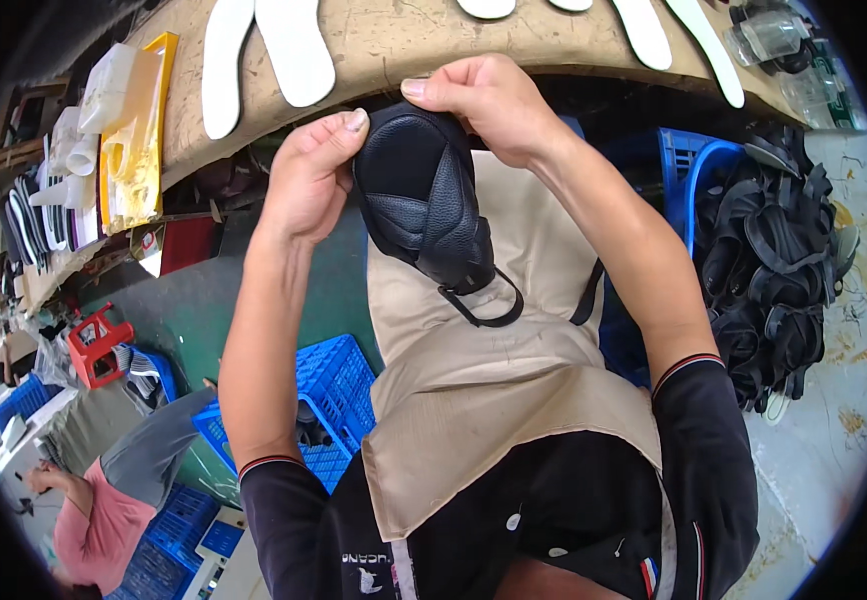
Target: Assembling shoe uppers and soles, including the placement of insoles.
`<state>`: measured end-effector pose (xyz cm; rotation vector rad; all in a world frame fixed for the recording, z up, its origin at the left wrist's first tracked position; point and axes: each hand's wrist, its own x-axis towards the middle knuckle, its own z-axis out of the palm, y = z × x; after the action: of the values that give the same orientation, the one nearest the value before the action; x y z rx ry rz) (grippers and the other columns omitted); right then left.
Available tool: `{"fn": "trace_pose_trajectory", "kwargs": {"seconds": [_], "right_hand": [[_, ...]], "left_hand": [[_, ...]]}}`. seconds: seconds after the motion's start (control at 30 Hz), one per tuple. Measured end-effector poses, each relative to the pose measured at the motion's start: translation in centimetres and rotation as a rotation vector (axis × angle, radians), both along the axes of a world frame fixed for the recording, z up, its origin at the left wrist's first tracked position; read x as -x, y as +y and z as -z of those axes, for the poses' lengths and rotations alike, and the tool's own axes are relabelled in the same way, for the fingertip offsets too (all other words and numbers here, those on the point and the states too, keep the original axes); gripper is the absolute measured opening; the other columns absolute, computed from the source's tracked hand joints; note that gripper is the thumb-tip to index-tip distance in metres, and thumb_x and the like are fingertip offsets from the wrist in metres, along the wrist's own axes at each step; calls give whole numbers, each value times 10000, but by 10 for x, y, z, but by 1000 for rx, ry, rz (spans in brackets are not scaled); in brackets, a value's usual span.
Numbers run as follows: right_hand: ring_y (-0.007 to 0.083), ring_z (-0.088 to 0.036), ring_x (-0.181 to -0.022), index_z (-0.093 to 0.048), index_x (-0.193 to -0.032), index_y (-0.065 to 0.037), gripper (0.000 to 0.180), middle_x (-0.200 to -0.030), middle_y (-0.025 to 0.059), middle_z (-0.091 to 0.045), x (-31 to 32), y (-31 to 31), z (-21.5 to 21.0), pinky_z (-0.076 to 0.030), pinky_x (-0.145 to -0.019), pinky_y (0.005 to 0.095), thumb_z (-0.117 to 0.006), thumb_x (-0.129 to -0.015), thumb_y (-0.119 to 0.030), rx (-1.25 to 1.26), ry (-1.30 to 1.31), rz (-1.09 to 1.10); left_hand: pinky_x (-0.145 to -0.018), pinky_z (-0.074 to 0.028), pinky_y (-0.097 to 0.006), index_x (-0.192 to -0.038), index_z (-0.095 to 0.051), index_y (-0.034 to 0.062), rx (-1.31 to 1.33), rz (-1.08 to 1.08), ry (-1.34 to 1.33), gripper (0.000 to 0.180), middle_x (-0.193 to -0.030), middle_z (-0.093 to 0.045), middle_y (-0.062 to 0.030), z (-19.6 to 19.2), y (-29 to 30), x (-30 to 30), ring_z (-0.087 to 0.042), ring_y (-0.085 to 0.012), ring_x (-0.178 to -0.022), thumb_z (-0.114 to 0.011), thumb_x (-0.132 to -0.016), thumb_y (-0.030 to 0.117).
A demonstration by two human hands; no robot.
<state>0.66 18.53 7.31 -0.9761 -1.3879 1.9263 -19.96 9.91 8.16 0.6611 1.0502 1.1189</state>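
Between my two hands hangs a black leather sandal upper (pixel 444 205) with crossed bands and a thin loose strap at its near end. My left hand (pixel 314 170) pinches its left edge, thumb on top. My right hand (pixel 489 100) grips its far edge, thumb and bent fingers closed on the rim. The upper hangs over the beige apron (pixel 494 350) on my lap, just short of the workbench (pixel 394 50). White shoe soles (pixel 296 50) lie on the bench beyond my hands.
To the right, a heap of black sandal uppers (pixel 779 240) is beside a blue crate (pixel 689 165). A yellow tray (pixel 139 150) with white containers stands at the left. Blue baskets (pixel 339 385), a red stool (pixel 99 340) and a person in pink (pixel 109 520) are lower left.
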Motion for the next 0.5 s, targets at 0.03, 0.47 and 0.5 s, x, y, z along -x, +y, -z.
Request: {"fn": "trace_pose_trajectory", "kwargs": {"seconds": [0.03,0.47,0.5], "right_hand": [[52,-422,-494,-693,-689,-45,307,-574,-27,-538,3,-1,-2,-330,-451,193,-717,-914,-252,-64,-22,41],[73,-317,-462,-524,-511,-37,562,-494,-49,-390,17,5,-3,-304,-425,245,-722,-910,-381,-457,-289,29],[73,-317,-462,-524,-511,-37,562,-494,-49,-390,18,8,-7,-304,-425,245,-722,-910,-381,-442,-293,40]], "left_hand": [[-692,-487,-186,-999,-690,-2,9,-3,-18,188,-899,-703,-64,-2,1,1,-603,-65,-738,-560,-1030,130],[-741,-503,-198,-1057,-667,-32,-66,-175,307,207,-960,-697,-71,-8,-15,-31,-617,-87,-801,-575,-1011,148],[-746,-501,-199,-1065,-665,-34,-71,-143,342,217,-962,-696,-69,-12,-14,-30,-615,-89,-802,-577,-1011,157]]}}
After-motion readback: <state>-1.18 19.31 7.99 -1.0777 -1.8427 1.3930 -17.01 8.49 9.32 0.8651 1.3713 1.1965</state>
